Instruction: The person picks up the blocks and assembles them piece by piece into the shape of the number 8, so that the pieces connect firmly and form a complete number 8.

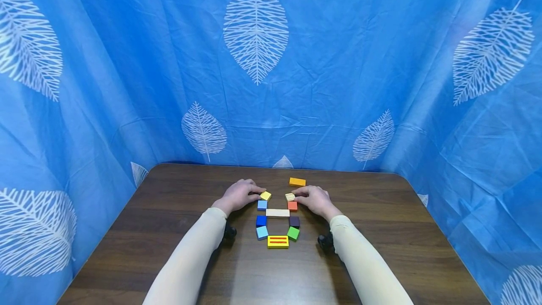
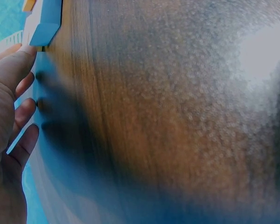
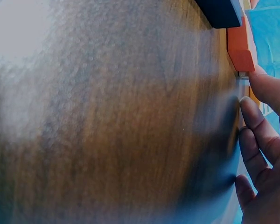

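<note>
In the head view my left hand [image 1: 240, 195] pinches a small yellow block [image 1: 265, 196], turned at an angle, at the upper left of a ring of blocks. Opposite it, my right hand [image 1: 314, 199] holds a cream striped block [image 1: 290, 197] between thumb and fingers. Just below the yellow one lies a light blue block [image 1: 262, 205]; a red-orange block [image 1: 292, 206] is below the striped one. A long cream block [image 1: 277, 213] spans between these two columns. Both wrist views mostly hide the pinched blocks behind the light blue block [image 2: 47, 25] and the red-orange block [image 3: 241, 49].
An orange block [image 1: 297, 182] lies beyond the ring. Nearer are dark blue [image 1: 261, 221], dark purple [image 1: 294, 221], lower light blue [image 1: 262, 233] and green [image 1: 293, 234] blocks, plus a red-striped yellow block [image 1: 278, 245]. A blue curtain [image 1: 279, 107] hangs behind the wooden table [image 1: 169, 211].
</note>
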Available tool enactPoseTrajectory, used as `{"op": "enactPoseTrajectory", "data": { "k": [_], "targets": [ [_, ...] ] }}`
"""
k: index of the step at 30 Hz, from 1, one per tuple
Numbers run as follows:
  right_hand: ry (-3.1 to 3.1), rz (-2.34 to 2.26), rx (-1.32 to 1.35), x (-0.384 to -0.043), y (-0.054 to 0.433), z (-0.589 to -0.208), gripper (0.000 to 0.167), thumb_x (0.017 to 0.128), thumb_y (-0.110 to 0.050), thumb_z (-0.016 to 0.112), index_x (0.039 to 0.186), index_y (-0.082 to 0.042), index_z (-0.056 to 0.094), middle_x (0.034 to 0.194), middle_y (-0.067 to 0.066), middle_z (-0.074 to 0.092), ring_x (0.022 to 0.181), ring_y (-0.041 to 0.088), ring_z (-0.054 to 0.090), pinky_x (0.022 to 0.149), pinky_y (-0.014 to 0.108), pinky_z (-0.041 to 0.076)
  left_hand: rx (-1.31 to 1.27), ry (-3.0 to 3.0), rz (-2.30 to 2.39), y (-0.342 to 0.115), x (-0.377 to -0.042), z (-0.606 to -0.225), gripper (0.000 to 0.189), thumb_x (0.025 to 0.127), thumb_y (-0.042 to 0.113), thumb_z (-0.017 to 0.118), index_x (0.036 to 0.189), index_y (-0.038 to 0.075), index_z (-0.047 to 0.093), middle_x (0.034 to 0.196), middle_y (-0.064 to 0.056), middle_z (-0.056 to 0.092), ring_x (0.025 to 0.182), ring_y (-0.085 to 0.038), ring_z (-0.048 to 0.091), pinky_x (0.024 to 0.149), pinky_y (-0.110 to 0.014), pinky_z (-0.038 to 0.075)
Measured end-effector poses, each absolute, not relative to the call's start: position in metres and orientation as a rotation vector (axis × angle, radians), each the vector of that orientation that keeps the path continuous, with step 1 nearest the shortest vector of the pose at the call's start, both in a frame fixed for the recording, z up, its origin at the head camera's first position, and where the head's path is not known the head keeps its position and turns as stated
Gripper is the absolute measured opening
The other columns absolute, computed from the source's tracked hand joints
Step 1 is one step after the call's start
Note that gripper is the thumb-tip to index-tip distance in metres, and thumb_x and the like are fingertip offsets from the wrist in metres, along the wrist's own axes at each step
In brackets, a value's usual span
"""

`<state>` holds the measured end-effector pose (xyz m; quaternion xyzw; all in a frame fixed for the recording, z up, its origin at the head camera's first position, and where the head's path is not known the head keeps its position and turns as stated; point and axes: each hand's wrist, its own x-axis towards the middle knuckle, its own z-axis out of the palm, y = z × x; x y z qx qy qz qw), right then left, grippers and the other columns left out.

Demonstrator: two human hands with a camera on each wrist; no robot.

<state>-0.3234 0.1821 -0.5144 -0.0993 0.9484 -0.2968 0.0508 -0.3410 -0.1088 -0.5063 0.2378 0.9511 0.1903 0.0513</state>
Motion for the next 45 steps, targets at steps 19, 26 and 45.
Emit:
{"op": "enactPoseTrajectory", "data": {
  "k": [19,26,45],
  "targets": [
    [2.886,-0.904,-0.321,-0.324,0.183,-0.515,0.029,0.097,-0.029,0.073,0.125,-0.025,0.075,0.135,0.006,0.066,0.13,0.033,0.053,0.109,0.064,0.027,0.727,2.902,0.569,-0.109,-0.341,-0.507,0.034,0.1,0.031,0.068,0.133,0.029,0.07,0.117,0.002,0.066,0.107,-0.02,0.056,0.092,-0.038,0.048],
    [2.875,-0.933,-0.337,-0.323,0.185,-0.515,0.03,0.097,-0.029,0.073,0.127,-0.023,0.075,0.135,0.006,0.066,0.13,0.033,0.053,0.109,0.064,0.027,0.721,2.906,0.548,-0.108,-0.342,-0.508,0.034,0.1,0.032,0.068,0.133,0.03,0.07,0.118,0.002,0.066,0.107,-0.019,0.057,0.092,-0.038,0.049],
    [3.039,-1.102,-0.09,-0.33,0.198,-0.518,0.038,0.097,-0.026,0.072,0.13,-0.009,0.07,0.114,0.01,0.066,0.106,0.029,0.057,0.093,0.049,0.047,0.742,2.909,0.566,-0.11,-0.343,-0.512,0.034,0.1,0.032,0.068,0.134,0.03,0.07,0.116,0.002,0.066,0.104,-0.019,0.056,0.09,-0.038,0.049]
  ]
}}
